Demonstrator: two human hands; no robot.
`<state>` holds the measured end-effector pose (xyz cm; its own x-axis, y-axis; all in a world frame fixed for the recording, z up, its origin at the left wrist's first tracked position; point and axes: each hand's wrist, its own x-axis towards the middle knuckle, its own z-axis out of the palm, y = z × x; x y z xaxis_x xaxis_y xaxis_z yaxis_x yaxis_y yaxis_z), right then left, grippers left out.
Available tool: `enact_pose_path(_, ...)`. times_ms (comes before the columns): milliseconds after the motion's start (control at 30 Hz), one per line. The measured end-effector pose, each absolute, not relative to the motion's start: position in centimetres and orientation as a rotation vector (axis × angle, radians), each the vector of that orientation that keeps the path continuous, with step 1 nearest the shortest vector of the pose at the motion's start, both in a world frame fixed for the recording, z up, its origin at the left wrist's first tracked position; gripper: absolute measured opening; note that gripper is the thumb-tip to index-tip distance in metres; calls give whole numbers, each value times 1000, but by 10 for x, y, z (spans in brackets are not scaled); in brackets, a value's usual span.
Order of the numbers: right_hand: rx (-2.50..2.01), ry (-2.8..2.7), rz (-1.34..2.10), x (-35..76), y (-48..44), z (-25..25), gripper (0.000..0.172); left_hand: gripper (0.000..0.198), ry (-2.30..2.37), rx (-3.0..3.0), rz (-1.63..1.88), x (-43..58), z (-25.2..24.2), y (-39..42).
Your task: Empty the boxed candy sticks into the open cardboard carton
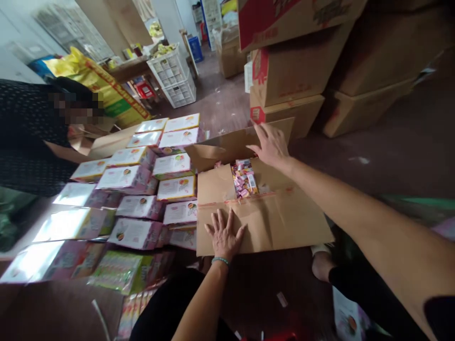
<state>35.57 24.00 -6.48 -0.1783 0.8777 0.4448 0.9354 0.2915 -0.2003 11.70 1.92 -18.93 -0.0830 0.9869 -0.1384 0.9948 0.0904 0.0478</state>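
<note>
The dark floor [222, 106] carries stacked cartons [289, 78], white crates [176, 78] and a blue bin [195, 49].

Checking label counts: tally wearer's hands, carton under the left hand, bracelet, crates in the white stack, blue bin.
Left hand, right hand: 2
Carton: 1
Bracelet: 1
Upper crate, lower crate: 2
Blue bin: 1
Total: 7

2 bare arms [341, 208] extend forward, left hand [226, 239] splayed palm down, right hand [272, 146] loosely curved.
</note>
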Motion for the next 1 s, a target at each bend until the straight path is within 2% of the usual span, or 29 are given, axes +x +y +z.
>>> enact_pose_path(133,-1593,-2234,-47,314,310,-39,91,78,2224,1990,-136,119,-191,20)
enact_pose_path(300,-1711,-2516,12,313,301,-43,70,78,2211,1980,-134,118,-194,21)
enact_pose_path(400,-1589,-2718,26,323,254,-69,64,78,2198,1997,-109,117,-197,21)
enact_pose_path(500,-1574,-2703,244,325,200,-114,59,78,2197,1999,-89,117,-199,23)
enact_pose_path(567,-1668,-2639,376,320,171,-146,65,78,2203,1989,-85,116,-199,25)
enact_pose_path(667,-1773,-2476,372,311,146,-182,72,77,2211,1992,-83,115,-198,27)
enact_pose_path(833,-1704,-2276,329,304,141,-204,66,79,2293,1971,23,115,-198,27)
enact_pose_path(1000,-1655,-2233,358,304,151,-208,66,84,2650,1577,452,104,-178,60)
